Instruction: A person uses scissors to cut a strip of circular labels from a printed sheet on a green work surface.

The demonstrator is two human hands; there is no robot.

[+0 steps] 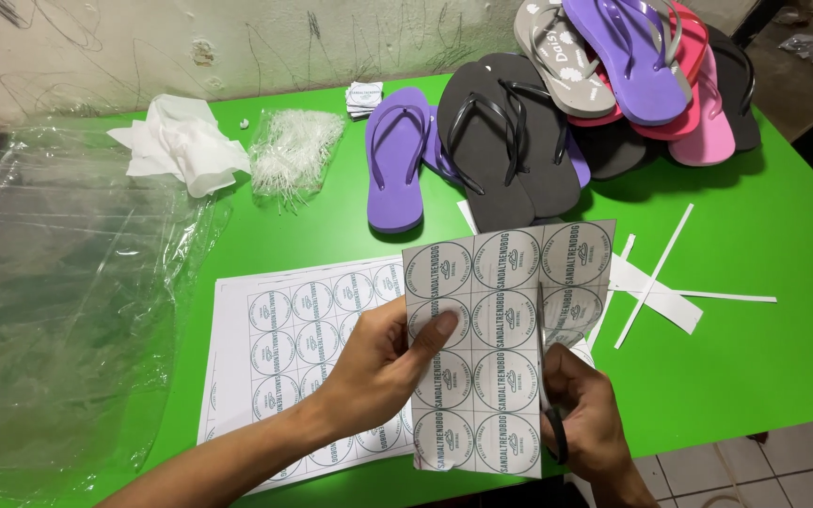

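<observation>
The sticker sheet [491, 348] is held above the green table [764, 282], pinched in the left hand [383, 362]; the right hand [585, 414], closed around scissors [546, 376], has cut roughly halfway up between columns. Trimmed paper strips [656, 292] lie nearby; another printed sheet [284, 348] looks uncut.

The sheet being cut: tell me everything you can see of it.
The cut sheet is thin white paper printed with a grid of round teal-edged labels, three across. It is held up, tilted, above the green table. The left hand pinches its left edge, thumb on the front. Scissors in the right hand slice upward between the middle and right columns; the right strip curls away.
</observation>
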